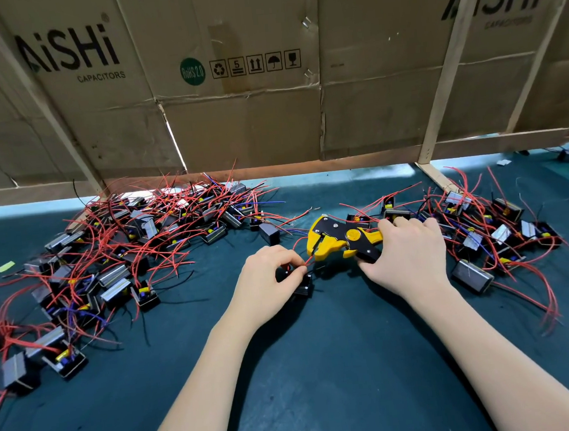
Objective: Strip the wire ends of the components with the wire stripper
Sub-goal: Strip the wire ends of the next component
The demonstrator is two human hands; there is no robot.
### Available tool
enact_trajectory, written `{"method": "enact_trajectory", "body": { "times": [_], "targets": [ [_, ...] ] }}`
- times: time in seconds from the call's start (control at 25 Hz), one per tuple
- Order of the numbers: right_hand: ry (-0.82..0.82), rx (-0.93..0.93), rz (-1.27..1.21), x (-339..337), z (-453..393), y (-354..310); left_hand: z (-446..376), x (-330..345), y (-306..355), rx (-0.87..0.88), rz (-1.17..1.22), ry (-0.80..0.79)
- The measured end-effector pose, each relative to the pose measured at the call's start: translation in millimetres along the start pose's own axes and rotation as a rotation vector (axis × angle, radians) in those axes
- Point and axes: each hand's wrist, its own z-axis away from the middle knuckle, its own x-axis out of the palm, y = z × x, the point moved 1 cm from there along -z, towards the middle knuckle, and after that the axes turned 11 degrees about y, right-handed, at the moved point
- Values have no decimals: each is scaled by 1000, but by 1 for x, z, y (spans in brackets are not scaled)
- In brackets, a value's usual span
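Red wire (309,259) runs up from the small black component (301,284) under our left hand (268,282) into the mouth of the yellow-and-black wire stripper (338,241); we judge the lead thin, limp and springy, so it wants pinching close to its free end or it will bend away from the jaws; the component itself looks light and boxy, easy to pin against the green mat (324,366), though its small yellow part seems best left untouched. Our left hand has thumb and forefinger curled together on the wire just beside the tool's mouth, the component lying beneath and slightly right of the fingers, touching the mat. Our right hand (407,256) is wrapped round the stripper's handles, fingers folded over the top; the tool is rigid and surely the heaviest thing here, and its grips are the sensible hold. Whether the jaws have bitten the insulation we cannot tell. Heaps of similar components lie on the mat to the left (124,250) and the right (484,229), well apart from the one in hand.
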Motion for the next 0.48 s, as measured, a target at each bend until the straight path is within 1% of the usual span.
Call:
{"method": "enact_trajectory", "body": {
  "times": [0.2,0.28,0.4,0.48],
  "targets": [
    [-91,-11,21,-4,-3,1,0,0,1,6,-1,-1],
    [-116,21,25,-3,-3,0,0,0,1,9,-2,-1],
    [-73,62,5,-4,-2,-2,0,0,1,11,-4,-1],
    [-25,28,1,-2,0,-3,0,0,1,4,-14,-1]
  ]
}}
